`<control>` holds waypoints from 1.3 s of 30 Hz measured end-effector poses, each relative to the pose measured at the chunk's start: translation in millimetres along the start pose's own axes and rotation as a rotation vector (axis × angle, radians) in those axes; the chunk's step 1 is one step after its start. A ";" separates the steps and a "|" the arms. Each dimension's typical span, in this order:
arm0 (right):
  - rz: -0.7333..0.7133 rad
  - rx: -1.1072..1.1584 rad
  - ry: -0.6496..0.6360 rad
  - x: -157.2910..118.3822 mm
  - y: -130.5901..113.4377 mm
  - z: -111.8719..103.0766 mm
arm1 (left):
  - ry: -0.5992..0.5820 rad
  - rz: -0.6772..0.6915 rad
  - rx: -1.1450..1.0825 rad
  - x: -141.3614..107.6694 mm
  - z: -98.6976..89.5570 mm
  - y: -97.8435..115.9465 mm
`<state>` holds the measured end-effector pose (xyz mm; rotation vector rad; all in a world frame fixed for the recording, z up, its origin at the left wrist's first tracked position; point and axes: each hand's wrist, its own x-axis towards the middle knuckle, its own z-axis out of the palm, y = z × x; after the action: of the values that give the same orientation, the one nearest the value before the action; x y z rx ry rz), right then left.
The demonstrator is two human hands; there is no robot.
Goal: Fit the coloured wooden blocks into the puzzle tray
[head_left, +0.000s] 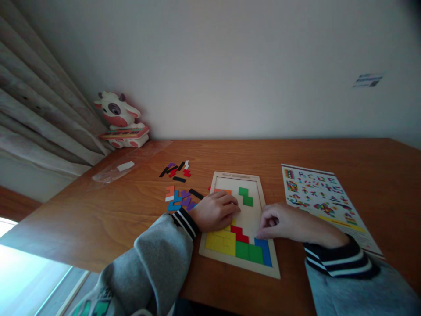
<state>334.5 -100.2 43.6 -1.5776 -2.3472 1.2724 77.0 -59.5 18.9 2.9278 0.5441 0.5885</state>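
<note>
Grey sleeves [164, 259] reach across the desk [148, 195] to the board [250, 219], where I see the right hand [278, 221] pinched narrow at the blue piece [265, 254], calling for light fingertips; whether the left hand [215, 211] grips anything, I cannot tell.

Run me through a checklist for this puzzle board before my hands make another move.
1. Board lying on the table: ok.
2. Blue piece fully seated in the lower right corner: cannot tell; the right hand is at its upper end.
3. Green zigzag piece joined up with the lower pieces: not ok, bare board lies between.
4. Left side of the board in plain view: not ok, the left hand covers part of it.
5. Loose pieces within view, left of the board: ok.
6. Printed sheet fully uncovered: not ok, the right arm overlaps it.
</note>
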 end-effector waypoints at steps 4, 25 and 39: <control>-0.026 0.020 0.143 8.7 4.0 4.6 | -0.007 0.007 0.005 -0.7 0.1 -0.2; -0.343 -0.259 0.639 36.6 21.8 18.2 | -0.094 0.215 -0.034 -6.3 -12.1 -3.5; -0.294 -0.169 0.592 30.5 13.8 14.9 | -0.015 0.053 0.015 -9.2 -14.8 -11.0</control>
<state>323.5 -83.1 13.1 -1.3327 -2.2115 0.4704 59.6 -52.2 27.3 2.9661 0.4729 0.5697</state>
